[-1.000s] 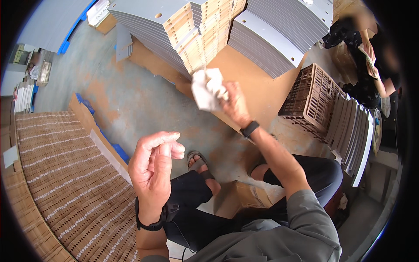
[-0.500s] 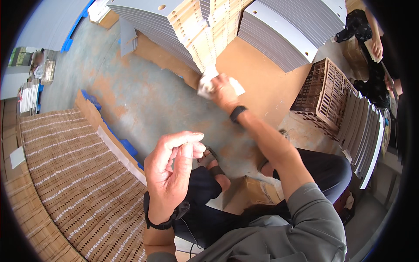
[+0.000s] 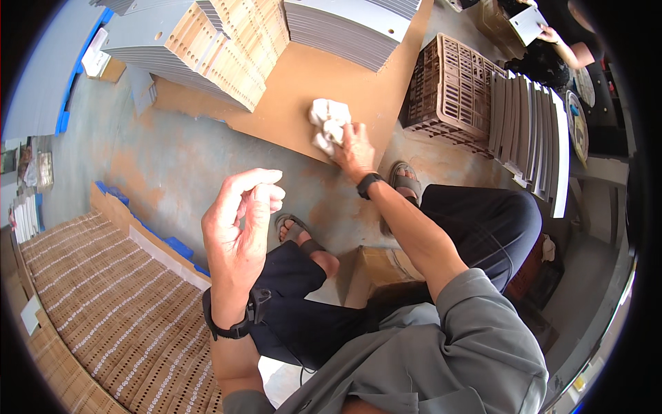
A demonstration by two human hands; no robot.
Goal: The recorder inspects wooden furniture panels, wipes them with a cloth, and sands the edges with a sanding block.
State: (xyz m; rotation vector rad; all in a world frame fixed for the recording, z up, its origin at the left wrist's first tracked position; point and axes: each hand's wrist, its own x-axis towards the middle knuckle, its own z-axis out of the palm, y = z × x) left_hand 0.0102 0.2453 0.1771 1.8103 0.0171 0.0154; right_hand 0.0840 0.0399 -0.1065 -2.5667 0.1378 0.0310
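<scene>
My right hand (image 3: 356, 150) stretches out ahead with its fingers closed on a crumpled white cloth (image 3: 329, 117). Both are over a brown board (image 3: 293, 103) that lies beneath the stacks of panels. My left hand (image 3: 238, 217) is raised nearer to me, its fingers curled and its thumb against them, and nothing shows in the grip. Beyond the cloth, to the left, stand stacked grey panels (image 3: 162, 48) with pale wood edges and drilled holes. Another stack of grey panels (image 3: 345, 31) lies at the far middle.
To the right are a brown plastic crate (image 3: 452, 90) and a row of upright panels (image 3: 527, 131). Rows of drilled wooden strips (image 3: 131, 297) fill the lower left. A cardboard box (image 3: 383, 272) sits between my legs. Another person's hand (image 3: 548, 33) holds a light panel at the upper right.
My view has swung to the right. The cloth in my right hand has gone from beside the stack's near corner to over the bare brown board. My left hand keeps its curled shape.
</scene>
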